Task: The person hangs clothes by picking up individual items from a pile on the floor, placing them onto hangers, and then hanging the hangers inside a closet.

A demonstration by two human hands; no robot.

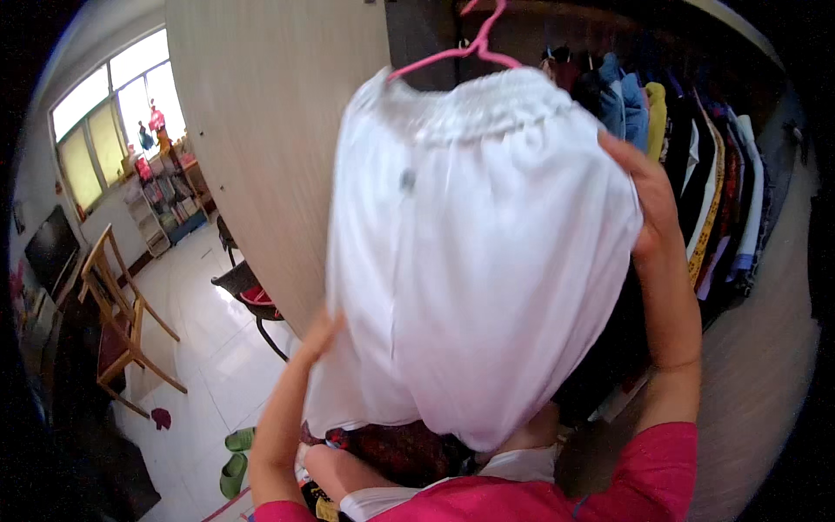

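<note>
A white garment with a gathered elastic waistband (487,252) hangs in front of me, slightly blurred, from a pink hanger (484,45). Whether it is shorts or a skirt, I cannot tell. My right hand (645,196) grips its right edge below the waistband, thumb in front and the other fingers behind the cloth. Lower down, my left hand (323,337) is at the garment's left edge. That hand is smeared by motion, and its fingers are partly hidden by the fabric.
Several clothes hang in the wardrobe (709,183) at right. A pale wardrobe door (270,130) stands on the left. Beyond it are a wooden chair (126,326), a dark chair (252,291) and a shelf rack (170,196). Green slippers (233,474) lie on the tiled floor.
</note>
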